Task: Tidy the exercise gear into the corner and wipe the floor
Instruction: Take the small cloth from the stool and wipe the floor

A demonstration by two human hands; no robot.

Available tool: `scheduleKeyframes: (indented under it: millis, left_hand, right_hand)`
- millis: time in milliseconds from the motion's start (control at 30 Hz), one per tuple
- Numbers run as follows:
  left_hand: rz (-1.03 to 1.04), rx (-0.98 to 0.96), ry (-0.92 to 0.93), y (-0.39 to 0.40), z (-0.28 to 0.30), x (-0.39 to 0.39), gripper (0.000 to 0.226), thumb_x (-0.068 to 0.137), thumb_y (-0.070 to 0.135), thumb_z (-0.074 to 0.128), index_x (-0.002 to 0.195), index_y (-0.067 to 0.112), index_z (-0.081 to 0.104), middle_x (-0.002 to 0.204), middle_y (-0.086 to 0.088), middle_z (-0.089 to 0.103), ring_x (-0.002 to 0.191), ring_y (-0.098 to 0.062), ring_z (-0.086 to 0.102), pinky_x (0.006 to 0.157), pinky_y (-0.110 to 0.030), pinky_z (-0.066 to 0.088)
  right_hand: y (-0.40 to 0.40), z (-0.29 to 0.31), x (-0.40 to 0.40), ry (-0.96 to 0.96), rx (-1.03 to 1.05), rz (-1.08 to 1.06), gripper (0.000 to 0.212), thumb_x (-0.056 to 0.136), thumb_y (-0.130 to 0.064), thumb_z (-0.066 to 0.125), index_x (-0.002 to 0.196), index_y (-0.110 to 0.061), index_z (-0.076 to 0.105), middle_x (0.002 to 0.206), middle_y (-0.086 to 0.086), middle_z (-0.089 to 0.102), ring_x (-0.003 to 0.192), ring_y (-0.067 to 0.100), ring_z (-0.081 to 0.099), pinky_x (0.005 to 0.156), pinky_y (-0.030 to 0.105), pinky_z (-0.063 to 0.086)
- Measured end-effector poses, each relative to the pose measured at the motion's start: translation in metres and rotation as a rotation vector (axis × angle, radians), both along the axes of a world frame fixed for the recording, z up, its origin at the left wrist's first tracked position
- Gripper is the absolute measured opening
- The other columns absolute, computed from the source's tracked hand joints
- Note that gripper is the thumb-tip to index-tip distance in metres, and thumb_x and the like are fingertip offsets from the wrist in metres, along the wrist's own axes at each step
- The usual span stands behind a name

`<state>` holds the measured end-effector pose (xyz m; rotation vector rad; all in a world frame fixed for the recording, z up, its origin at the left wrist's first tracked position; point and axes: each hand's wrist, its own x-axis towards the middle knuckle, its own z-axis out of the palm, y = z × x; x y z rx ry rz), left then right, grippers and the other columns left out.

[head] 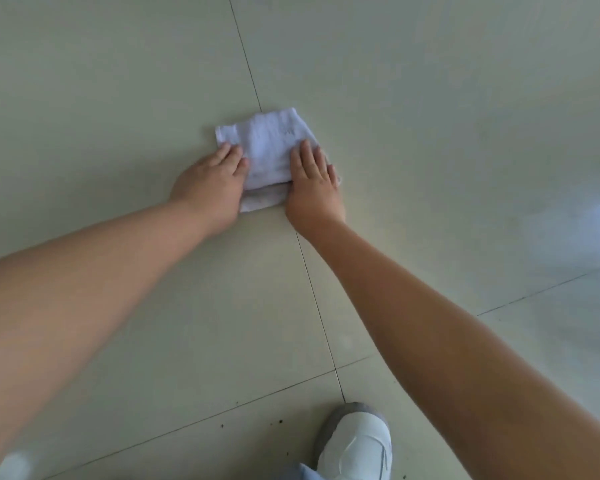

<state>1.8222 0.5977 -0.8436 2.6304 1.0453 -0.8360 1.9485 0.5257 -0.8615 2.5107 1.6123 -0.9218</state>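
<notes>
Fingers [231,154] of both hands lie straight, pressing the folded white cloth [271,147] onto the floor [430,98].

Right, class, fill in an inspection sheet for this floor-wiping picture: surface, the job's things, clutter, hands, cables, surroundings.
Surface: pale glossy tiled floor with dark grout lines; a bright reflection at the right edge.
Job's things: folded white terry cloth lying flat on the floor, across a grout line; no exercise gear in view.
Clutter: small dark specks of dirt near the white shoe.
Hands: left hand and right hand both press flat on the cloth, fingers straight.
Cables: nothing seen.
Surroundings: only floor in view; no walls or corner.
</notes>
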Motion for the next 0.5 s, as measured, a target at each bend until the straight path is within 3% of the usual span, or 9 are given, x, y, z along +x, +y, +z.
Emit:
scheduleKeyframes:
  millis: [233,500]
  left_hand:
    - [-0.265,-0.115,0.116,-0.046,0.015,-0.029,0.055,0.102,0.013,0.020,0.151,0.003,-0.001,0.160,-0.013,-0.005,0.149,-0.026,-0.002,0.120,-0.034,0.011]
    - [-0.131,-0.133,-0.114,-0.074,-0.001,0.037,0.053,0.102,0.012,0.017,0.150,-0.003,0.000,0.159,-0.019,-0.004,0.148,-0.032,-0.004,0.120,-0.036,0.002]
  right_hand:
    - [-0.096,0.011,-0.035,0.012,-0.113,0.009,0.055,0.101,-0.017,0.023,0.150,-0.014,-0.002,0.159,0.000,-0.009,0.148,0.017,-0.009,0.118,0.026,-0.007]
    - [-0.086,0.018,0.027,-0.100,-0.171,-0.108,0.054,0.101,-0.016,0.023,0.150,-0.008,0.001,0.159,0.005,-0.006,0.148,0.019,-0.005,0.120,0.031,0.001]
